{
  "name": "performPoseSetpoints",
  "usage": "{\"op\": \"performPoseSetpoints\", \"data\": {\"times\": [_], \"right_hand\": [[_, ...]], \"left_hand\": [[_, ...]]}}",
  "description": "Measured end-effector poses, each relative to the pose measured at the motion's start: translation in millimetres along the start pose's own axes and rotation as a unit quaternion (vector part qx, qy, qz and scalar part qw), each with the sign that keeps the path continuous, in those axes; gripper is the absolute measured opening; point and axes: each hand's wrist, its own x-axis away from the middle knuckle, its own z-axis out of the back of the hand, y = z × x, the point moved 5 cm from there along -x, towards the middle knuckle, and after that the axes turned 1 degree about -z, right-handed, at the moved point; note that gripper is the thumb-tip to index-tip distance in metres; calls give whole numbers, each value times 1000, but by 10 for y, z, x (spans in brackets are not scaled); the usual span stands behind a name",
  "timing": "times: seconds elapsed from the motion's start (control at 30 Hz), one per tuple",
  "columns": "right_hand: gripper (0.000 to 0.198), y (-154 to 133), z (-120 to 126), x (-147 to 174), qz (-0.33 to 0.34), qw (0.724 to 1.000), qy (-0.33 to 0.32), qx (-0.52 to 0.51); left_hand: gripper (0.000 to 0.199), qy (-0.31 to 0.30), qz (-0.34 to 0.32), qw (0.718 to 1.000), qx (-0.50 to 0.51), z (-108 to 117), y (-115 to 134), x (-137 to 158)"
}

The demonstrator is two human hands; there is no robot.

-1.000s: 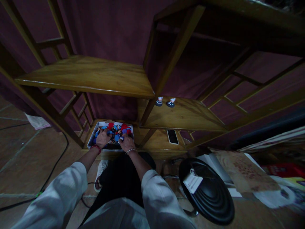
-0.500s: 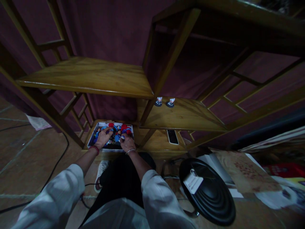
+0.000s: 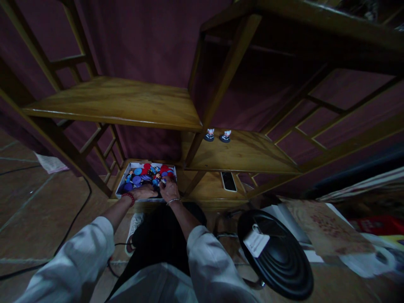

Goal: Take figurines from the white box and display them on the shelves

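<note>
A shallow white box (image 3: 123,180) stands on the lowest shelf, filled with small figurines and round blue, purple and red pieces. My left hand (image 3: 143,192) lies over the box's near side, its fingers stretched out to the right and nothing visible in them. At the box's right end is my right hand (image 3: 169,189), fingers curled around a small figurine (image 3: 163,181) that they mostly cover. Two more figurines, a left one (image 3: 209,135) and a right one (image 3: 225,136), stand upright on dark round bases on the middle right shelf.
A phone (image 3: 229,181) lies on the lower shelf, right of the box. An upper shelf board (image 3: 126,101) overhangs the box, and a slanting wooden post (image 3: 217,80) divides the unit. A black round stool (image 3: 277,256) bearing a white tag stands to my right. Black cable (image 3: 78,214) crosses the floor.
My left hand has moved down toward the box's near edge and flattened, uncovering blue and purple round pieces. My right hand stays at the right end, still curled.
</note>
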Motion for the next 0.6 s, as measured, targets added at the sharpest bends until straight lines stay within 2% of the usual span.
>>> {"op": "performPoseSetpoints", "data": {"times": [0.1, 0.2, 0.5, 0.6], "right_hand": [[26, -9, 13, 8, -1, 1000, -8, -1], [26, -13, 14, 10, 3, 1000, -5, -2], [27, -10, -1, 5, 0, 1000, 5, 8], [27, -4, -15, -2, -3, 1000, -2, 8]], "left_hand": [[22, -15, -10, 998, -55, -40, 7, 3], [20, -6, -18, 996, -84, -48, 43, 45], [14, 61, -75, 995, 7, 14, 122, 137], [24, 107, -83, 990, 43, 74, 133, 152]]}}
